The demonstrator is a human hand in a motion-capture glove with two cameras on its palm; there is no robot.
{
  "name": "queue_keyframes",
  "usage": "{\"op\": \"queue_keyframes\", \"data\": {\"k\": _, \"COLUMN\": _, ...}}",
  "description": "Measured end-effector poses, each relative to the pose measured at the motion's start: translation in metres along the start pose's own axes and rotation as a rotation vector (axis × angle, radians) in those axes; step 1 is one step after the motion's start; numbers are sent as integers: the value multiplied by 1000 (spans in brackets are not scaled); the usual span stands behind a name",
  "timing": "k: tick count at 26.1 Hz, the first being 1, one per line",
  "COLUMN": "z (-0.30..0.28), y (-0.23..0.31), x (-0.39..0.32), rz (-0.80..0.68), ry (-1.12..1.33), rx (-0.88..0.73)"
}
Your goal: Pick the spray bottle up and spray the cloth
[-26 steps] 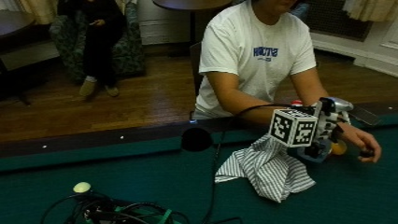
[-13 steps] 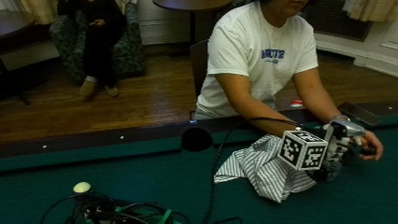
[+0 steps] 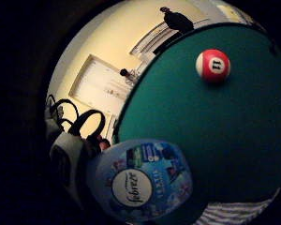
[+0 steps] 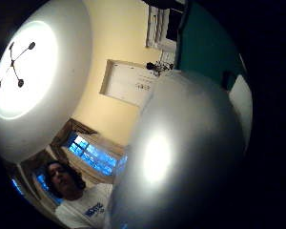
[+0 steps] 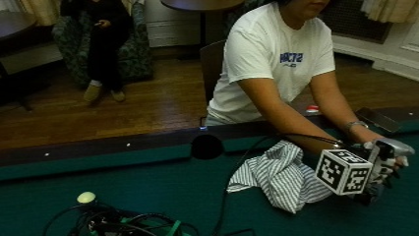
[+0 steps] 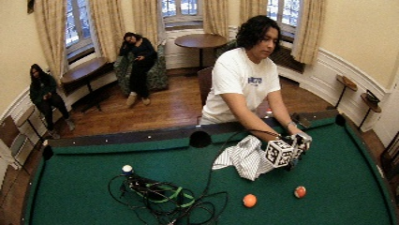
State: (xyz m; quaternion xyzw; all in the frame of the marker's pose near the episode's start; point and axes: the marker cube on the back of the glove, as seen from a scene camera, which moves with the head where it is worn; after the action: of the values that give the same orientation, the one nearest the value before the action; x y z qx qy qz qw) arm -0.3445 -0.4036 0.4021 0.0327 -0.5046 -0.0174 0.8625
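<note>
In the outside view my gloved right hand (image 5: pixel 383 173) is low over the green table (image 5: pixel 144 182), its fingers curled round the spray bottle (image 5: pixel 393 146), whose pale top shows above the glove. The bottle's blue label (image 3: pixel 141 181) and silvery body (image 4: pixel 181 152) fill the palm views. The person's bare left hand (image 5: pixel 368 142) is at the bottle too. The striped cloth (image 5: pixel 283 176) lies crumpled on the felt just beside the hand, toward the table's middle. An edge of the cloth (image 3: pixel 239 213) shows past the bottle.
A red-striped 11 ball (image 3: pixel 213 65) and an orange ball (image 6: pixel 249 200) lie on the felt in front of the hand. A tangle of cables (image 5: pixel 124 223) with a small white ball (image 5: pixel 86 197) occupies the left side. A side pocket (image 5: pixel 207 146) sits behind the cloth.
My right hand with the bottle has come down from above the cloth and moved right, to just over the felt beside it. The cloth has stayed put.
</note>
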Motion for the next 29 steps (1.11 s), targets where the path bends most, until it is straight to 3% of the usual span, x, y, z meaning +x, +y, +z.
{"op": "queue_keyframes", "data": {"k": 8, "z": 16, "y": -25, "x": 6, "rz": 15, "ry": -22, "rx": -24}}
{"op": "queue_keyframes", "data": {"k": 18, "z": 17, "y": -16, "x": 17, "rz": 68, "ry": -36, "rx": -132}}
{"op": "queue_keyframes", "data": {"k": 29, "z": 8, "y": 6, "x": 38, "rz": 127, "ry": 160, "rx": -313}}
